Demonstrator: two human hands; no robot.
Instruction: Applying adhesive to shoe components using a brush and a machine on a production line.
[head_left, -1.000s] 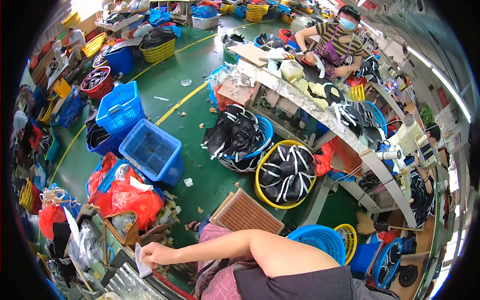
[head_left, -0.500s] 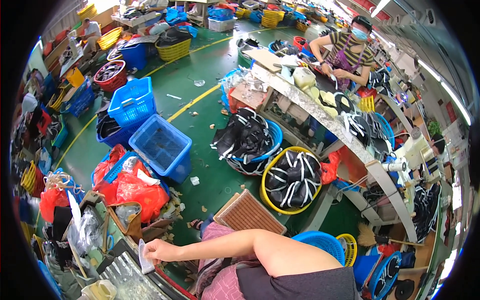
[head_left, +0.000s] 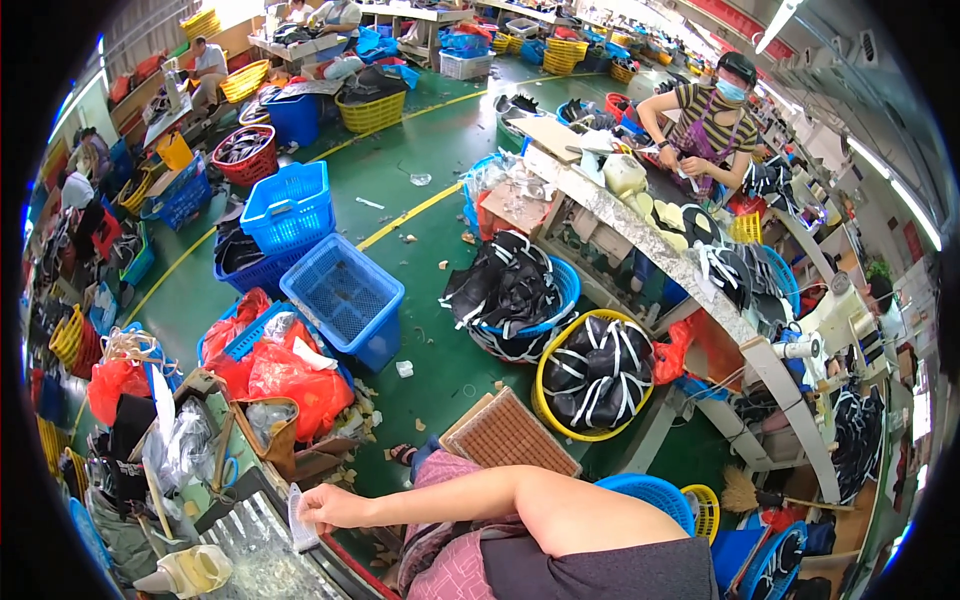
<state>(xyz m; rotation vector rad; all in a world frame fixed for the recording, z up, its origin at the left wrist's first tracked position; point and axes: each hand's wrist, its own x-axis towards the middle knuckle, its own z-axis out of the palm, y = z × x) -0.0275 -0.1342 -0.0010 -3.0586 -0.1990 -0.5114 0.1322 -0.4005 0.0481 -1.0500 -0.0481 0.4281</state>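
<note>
My right hand (head_left: 335, 507) is at the lower left, with its arm stretched across from the right. Thumb and fingers pinch a thin, flat, greyish-white strip (head_left: 299, 520) with a narrow upper end. Its exact kind cannot be made out. The strip stands nearly upright at the edge of a worn, whitish-smeared work surface (head_left: 262, 545). A cream-coloured, stained container with a narrow tip (head_left: 192, 571) lies on the left part of that surface. My left hand is out of the picture.
Beyond the bench stand a box with red plastic bags (head_left: 292, 385) and stacked blue baskets (head_left: 345, 300). A brown woven seat mat (head_left: 515, 435) is past my arm. Baskets of black pieces with white straps (head_left: 598, 372) stand ahead. Across a long table, a masked person (head_left: 705, 130) works.
The whole view has shifted slightly, so things sit a little further right and lower. My right hand keeps its hold on the strip at the bench edge.
</note>
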